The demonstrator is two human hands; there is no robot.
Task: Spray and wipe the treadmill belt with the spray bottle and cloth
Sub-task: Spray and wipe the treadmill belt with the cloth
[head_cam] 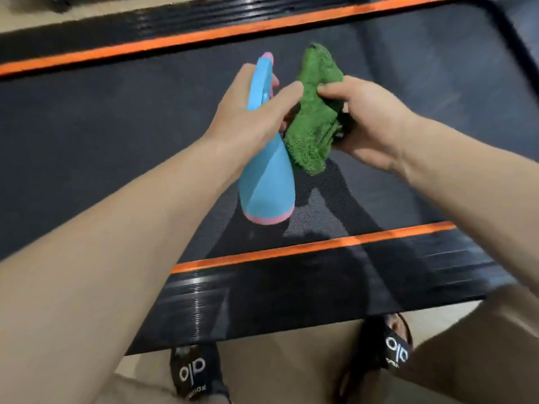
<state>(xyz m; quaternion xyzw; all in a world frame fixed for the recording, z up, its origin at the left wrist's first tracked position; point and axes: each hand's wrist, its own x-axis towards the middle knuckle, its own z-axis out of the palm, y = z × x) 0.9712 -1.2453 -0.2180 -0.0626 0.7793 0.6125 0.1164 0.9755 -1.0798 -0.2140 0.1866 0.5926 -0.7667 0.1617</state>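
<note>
My left hand (250,112) grips the neck of a blue spray bottle (267,182) with pink trim, held above the dark treadmill belt (102,135), its nozzle pointing away from me. My right hand (370,123) holds a crumpled green cloth (315,118) just to the right of the bottle, thumb pinching its top fold. The cloth hangs between both hands and brushes against the bottle. Both hands hover over the middle of the belt.
Orange stripes (291,252) and ribbed black side rails (291,293) border the belt near and far. My feet in black sandals (194,371) stand on the beige floor (277,360) just in front of the near rail. The treadmill frame curves at the upper right.
</note>
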